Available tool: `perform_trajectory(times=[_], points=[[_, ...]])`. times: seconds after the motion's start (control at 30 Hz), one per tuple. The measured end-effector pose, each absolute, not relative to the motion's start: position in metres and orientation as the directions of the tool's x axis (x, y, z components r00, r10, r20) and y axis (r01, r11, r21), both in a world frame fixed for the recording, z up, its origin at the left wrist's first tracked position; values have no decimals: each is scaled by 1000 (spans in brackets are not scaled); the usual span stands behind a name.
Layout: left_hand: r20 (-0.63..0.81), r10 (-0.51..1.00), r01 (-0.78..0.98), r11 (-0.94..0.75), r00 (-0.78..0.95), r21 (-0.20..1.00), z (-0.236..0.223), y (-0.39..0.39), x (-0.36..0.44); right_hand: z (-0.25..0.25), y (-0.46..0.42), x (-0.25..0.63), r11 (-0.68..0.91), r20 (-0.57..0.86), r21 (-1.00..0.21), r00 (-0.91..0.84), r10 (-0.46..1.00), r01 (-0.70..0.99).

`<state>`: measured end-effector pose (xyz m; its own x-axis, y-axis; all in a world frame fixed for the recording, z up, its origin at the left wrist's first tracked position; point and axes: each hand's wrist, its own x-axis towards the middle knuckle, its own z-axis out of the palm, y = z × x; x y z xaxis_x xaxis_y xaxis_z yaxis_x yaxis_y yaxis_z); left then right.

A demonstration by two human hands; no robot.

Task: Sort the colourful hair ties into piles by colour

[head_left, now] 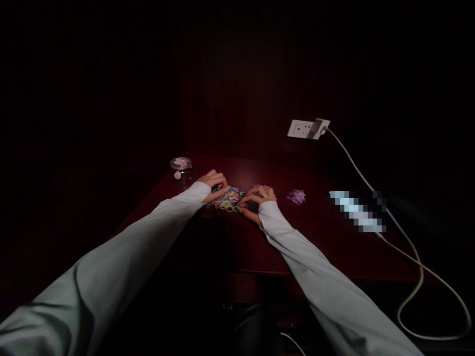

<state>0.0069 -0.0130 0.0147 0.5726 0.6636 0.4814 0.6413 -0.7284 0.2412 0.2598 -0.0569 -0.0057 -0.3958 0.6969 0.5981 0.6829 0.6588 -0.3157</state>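
A pile of small colourful elastic hair ties (230, 206) lies on the dark red table between my hands. My left hand (214, 183) rests at the pile's left side, fingers bent and thumb tip close to the fingertips. From the right, my right hand (259, 201) reaches in, its thumb and forefinger drawn together at the pile's edge near a green tie. A ring shows on one of its fingers. Whatever either set of fingertips holds is too small to make out. Behind the right hand sits a partly hidden pinkish bunch of ties (262, 187).
A separate purple bunch of ties (297, 197) lies to the right. At the back left stands a clear round container (180, 164) with pink pieces. A blurred-out bright device (356, 211) lies at right, its white cable (351, 159) running to a wall socket (300, 129).
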Motion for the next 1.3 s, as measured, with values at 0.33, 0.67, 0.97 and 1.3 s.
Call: perform_trajectory(times=[0.33, 0.67, 0.97, 1.3], points=[[475, 631, 633, -752, 614, 181, 6, -1, 15, -10, -67, 245, 708, 584, -191, -501, 639, 679], [507, 627, 643, -746, 591, 173, 3, -4, 20, -12, -66, 245, 723, 623, -194, -486, 613, 663], [463, 582, 575, -799, 668, 174, 5, -11, 24, -14, -63, 249, 667, 634, -296, -382, 673, 683], [471, 582, 590, -793, 663, 151, 5, -9, 23, -20, -65, 248, 667, 592, -308, -412, 693, 679]])
